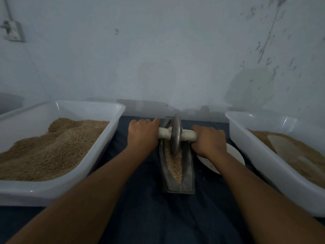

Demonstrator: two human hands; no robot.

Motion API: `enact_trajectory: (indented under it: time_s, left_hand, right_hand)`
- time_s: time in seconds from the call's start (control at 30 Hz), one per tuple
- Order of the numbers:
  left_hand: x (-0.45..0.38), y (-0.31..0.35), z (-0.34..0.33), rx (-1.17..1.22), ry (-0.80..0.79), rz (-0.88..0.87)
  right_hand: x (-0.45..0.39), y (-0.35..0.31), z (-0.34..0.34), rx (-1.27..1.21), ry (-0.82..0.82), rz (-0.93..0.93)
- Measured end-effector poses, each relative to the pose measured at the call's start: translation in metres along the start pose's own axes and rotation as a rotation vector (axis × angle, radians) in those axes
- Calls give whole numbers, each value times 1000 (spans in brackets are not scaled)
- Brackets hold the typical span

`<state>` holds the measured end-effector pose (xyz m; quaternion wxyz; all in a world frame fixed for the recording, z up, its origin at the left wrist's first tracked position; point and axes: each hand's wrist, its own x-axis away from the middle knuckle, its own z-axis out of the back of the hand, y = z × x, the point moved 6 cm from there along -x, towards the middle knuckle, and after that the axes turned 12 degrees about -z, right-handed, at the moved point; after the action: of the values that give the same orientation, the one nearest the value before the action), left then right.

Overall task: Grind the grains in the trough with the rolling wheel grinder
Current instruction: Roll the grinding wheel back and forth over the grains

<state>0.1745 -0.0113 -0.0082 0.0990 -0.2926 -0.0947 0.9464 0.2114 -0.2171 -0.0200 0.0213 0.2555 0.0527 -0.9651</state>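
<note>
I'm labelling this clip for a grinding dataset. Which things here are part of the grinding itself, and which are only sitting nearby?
In use:
- left hand and right hand, each gripping an end of the handle
- wheel
- trough
- grains in the trough

Just nearby:
- left tub of brown grain
- right tub with a scoop
- white plate
- wall socket

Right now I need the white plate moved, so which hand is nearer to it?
The right hand. It grips the handle right above the white plate, overlapping it in view. The left hand grips the handle across the trough, on the far side from the plate.
</note>
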Motion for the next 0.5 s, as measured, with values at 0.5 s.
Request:
enact_trajectory:
  time_s: [0.5]
  left_hand:
    - [40, 13, 30, -7, 75, -54]
  right_hand:
    - [49, 7, 22, -110, 65, 9]
